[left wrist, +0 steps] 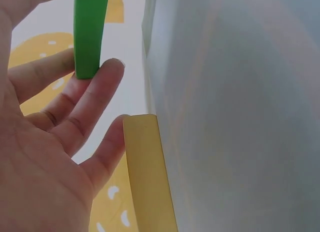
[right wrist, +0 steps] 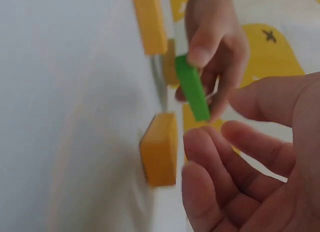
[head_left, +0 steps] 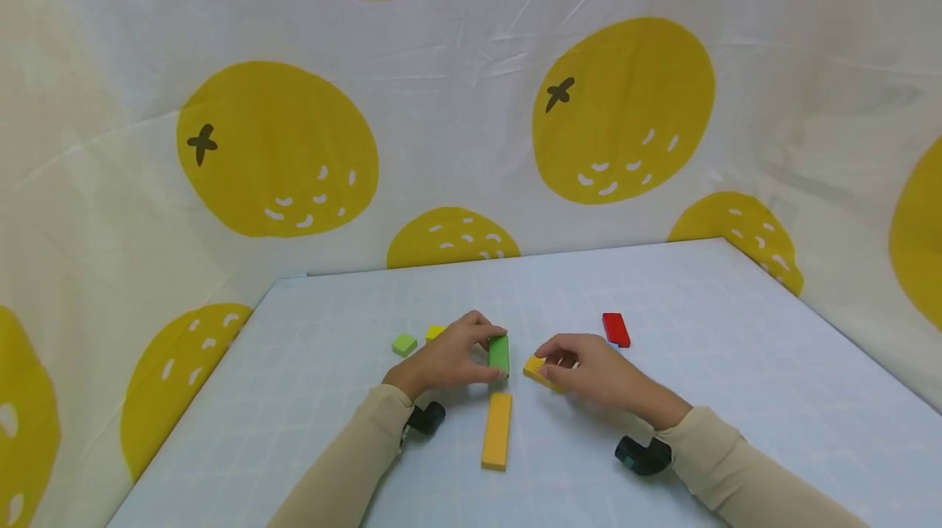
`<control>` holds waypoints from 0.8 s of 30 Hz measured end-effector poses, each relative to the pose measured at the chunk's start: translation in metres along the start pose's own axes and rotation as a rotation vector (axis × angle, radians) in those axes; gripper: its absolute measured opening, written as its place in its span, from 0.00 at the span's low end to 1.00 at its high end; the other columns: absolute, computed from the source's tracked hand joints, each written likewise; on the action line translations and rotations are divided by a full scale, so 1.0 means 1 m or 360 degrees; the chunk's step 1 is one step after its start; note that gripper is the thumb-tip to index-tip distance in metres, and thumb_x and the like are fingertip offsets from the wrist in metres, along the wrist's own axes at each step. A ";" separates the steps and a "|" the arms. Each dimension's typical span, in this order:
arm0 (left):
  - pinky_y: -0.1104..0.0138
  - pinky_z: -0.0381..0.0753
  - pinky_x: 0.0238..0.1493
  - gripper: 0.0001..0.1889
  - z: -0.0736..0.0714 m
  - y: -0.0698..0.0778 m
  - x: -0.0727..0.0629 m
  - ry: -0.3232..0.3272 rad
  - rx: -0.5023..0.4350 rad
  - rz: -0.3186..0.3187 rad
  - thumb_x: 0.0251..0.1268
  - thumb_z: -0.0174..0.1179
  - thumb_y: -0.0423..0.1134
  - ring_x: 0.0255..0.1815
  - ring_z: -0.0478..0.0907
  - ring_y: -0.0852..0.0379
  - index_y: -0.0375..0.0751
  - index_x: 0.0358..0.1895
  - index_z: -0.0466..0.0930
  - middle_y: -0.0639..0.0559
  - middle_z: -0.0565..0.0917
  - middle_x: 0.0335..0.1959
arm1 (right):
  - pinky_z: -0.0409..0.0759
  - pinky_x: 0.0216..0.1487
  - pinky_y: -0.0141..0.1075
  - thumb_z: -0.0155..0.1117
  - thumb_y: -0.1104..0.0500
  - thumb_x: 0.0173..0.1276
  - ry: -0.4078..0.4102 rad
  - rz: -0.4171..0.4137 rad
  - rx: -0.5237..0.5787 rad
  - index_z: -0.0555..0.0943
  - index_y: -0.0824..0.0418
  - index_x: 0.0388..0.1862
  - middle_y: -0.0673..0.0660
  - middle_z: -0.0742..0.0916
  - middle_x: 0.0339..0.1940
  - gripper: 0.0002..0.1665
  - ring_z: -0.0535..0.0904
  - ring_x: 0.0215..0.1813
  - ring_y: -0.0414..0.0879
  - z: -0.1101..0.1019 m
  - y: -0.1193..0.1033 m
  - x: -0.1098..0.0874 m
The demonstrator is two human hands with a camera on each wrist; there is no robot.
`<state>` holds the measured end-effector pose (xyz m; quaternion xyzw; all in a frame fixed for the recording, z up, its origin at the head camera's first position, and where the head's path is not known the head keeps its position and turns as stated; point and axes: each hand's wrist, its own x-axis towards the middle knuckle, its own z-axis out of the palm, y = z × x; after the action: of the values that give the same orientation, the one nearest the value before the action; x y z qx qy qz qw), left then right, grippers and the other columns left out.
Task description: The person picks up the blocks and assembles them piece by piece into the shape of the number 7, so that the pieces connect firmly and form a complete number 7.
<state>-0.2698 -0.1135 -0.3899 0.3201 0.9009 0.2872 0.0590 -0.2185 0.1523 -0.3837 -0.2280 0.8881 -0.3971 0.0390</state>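
Observation:
Between the thumb and fingertips of my left hand [head_left: 450, 356] is a flat green block [head_left: 499, 355], gripped by its ends. The left wrist view shows the green block [left wrist: 89, 39] beyond the nearer fingers, with a long orange block [left wrist: 147, 172] beside them. My right hand [head_left: 596, 369] hovers by a shorter orange block [head_left: 536, 370], partly covering it in the head view. In the right wrist view its fingers [right wrist: 200, 192] are loosely bent, apart from the thumb and from that orange block [right wrist: 159, 152]; nothing is held.
The long orange block [head_left: 496, 431] lies on the white table [head_left: 353, 299] nearer to me. Beyond the left hand are a light green block [head_left: 404, 345] and a partly hidden yellow block [head_left: 434, 333]. A red block [head_left: 616, 329] lies behind the right hand, near a mostly covered blue piece [head_left: 613, 346].

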 end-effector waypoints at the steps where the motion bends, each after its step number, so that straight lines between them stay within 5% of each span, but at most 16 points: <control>1: 0.68 0.77 0.54 0.34 0.000 0.001 0.000 0.0002 -0.0001 0.0001 0.57 0.73 0.56 0.50 0.74 0.63 0.48 0.66 0.77 0.60 0.72 0.49 | 0.81 0.37 0.34 0.68 0.55 0.69 0.0043 0.0019 -0.0041 0.85 0.54 0.50 0.46 0.84 0.36 0.12 0.78 0.40 0.45 -0.001 0.002 0.000; 5: 0.68 0.77 0.55 0.34 -0.001 0.004 0.000 -0.0006 -0.0012 -0.0014 0.57 0.73 0.55 0.50 0.74 0.63 0.47 0.67 0.77 0.60 0.72 0.49 | 0.81 0.38 0.33 0.70 0.57 0.67 0.0133 0.0111 -0.0093 0.85 0.54 0.49 0.45 0.83 0.34 0.12 0.77 0.39 0.43 -0.001 0.011 0.001; 17: 0.70 0.78 0.52 0.32 0.005 0.001 -0.001 -0.0078 0.0006 -0.0074 0.56 0.73 0.55 0.48 0.75 0.64 0.50 0.65 0.79 0.62 0.73 0.48 | 0.82 0.39 0.33 0.76 0.56 0.61 0.0093 0.0254 -0.0135 0.85 0.52 0.50 0.46 0.82 0.37 0.18 0.77 0.40 0.43 0.009 0.012 0.001; 24: 0.70 0.78 0.52 0.31 0.003 0.001 -0.002 -0.0112 -0.0013 -0.0010 0.57 0.73 0.53 0.49 0.75 0.64 0.50 0.64 0.79 0.62 0.73 0.48 | 0.79 0.37 0.33 0.78 0.54 0.59 0.0076 0.0229 -0.0419 0.85 0.52 0.49 0.43 0.80 0.34 0.19 0.75 0.34 0.40 0.014 0.007 0.000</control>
<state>-0.2669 -0.1122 -0.3923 0.3269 0.8981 0.2792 0.0929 -0.2179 0.1465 -0.3978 -0.1573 0.9473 -0.2786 0.0160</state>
